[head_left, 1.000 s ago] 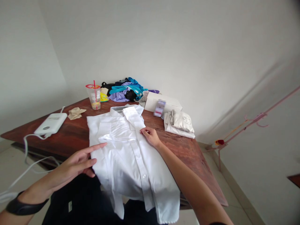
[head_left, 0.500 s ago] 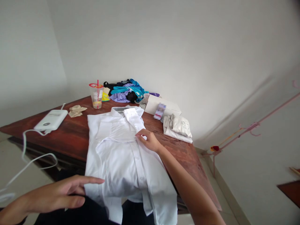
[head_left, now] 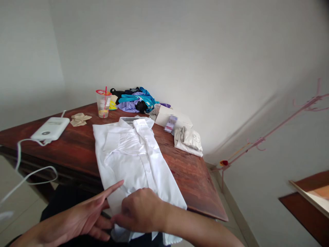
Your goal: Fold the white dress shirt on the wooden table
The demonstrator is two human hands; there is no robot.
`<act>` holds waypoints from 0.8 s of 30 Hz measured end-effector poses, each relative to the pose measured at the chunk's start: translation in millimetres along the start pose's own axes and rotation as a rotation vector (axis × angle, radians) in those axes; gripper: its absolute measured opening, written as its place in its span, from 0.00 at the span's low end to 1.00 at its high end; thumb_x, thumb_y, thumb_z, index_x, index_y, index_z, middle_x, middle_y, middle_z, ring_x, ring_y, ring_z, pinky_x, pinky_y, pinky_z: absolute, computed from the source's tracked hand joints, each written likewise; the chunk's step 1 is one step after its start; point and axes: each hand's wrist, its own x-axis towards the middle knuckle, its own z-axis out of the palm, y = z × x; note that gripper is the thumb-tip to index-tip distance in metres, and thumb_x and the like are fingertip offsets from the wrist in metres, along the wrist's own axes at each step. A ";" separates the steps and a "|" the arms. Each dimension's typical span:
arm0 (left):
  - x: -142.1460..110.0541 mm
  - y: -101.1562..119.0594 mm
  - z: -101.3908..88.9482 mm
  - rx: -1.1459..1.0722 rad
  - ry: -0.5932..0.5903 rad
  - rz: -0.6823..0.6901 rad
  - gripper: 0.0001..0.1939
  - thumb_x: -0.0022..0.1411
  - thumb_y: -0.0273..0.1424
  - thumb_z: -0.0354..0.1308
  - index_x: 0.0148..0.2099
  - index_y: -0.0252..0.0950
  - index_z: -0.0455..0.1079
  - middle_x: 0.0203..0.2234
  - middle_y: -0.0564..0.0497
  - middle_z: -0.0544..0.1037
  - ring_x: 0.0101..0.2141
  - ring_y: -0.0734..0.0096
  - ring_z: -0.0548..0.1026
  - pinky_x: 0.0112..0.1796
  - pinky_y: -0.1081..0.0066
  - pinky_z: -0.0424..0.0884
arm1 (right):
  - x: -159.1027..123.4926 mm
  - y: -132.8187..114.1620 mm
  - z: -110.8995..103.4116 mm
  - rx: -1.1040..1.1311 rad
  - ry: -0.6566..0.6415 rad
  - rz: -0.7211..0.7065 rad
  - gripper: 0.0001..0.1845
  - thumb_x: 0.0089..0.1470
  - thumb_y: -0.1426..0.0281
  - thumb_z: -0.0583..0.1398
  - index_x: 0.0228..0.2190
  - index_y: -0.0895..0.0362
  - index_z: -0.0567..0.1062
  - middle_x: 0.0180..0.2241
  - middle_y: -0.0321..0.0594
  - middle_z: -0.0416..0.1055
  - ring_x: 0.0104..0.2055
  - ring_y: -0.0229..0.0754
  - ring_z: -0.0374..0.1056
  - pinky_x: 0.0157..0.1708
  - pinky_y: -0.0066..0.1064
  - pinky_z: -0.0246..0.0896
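Shirt [head_left: 128, 171] on table [head_left: 77, 151], lower end over the near edge. Left hand [head_left: 89, 214] spread at its left side, right hand [head_left: 144, 210] curled over the lower part; cannot tell whether pinching cloth. Apparently arranging the lower end; next, probably calls for an even grip there.

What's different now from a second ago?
The right hand has moved from the middle of the white shirt to its lower part, beside the left hand, which also came lower. Whether the right holds cloth is unclear. The cup and clothes pile stayed put.
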 end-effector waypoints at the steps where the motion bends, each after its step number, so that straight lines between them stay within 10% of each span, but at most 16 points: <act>1: 0.4 4.4 8.1 -0.077 -0.058 -0.020 0.49 0.62 0.62 0.55 0.77 0.51 0.44 0.49 0.41 0.80 0.50 0.44 0.79 0.54 0.46 0.72 | 1.9 -3.0 1.1 0.000 -0.015 0.073 0.33 0.62 0.41 0.52 0.31 0.54 0.82 0.31 0.46 0.82 0.34 0.53 0.78 0.30 0.35 0.64; 9: -1.6 17.3 46.0 -0.271 -0.070 0.023 0.48 0.62 0.60 0.55 0.77 0.51 0.44 0.45 0.43 0.79 0.51 0.45 0.77 0.54 0.42 0.72 | 4.0 -18.3 -9.2 0.056 -0.011 0.271 0.45 0.55 0.30 0.47 0.27 0.56 0.83 0.29 0.52 0.81 0.35 0.58 0.78 0.34 0.41 0.67; 24: -17.6 10.8 36.4 0.002 -0.158 -0.088 0.43 0.65 0.64 0.48 0.76 0.64 0.38 0.73 0.50 0.54 0.52 0.42 0.79 0.25 0.68 0.81 | 5.7 -18.9 -14.6 0.095 -0.096 0.219 0.24 0.50 0.44 0.65 0.24 0.53 0.81 0.26 0.37 0.79 0.29 0.44 0.74 0.25 0.29 0.58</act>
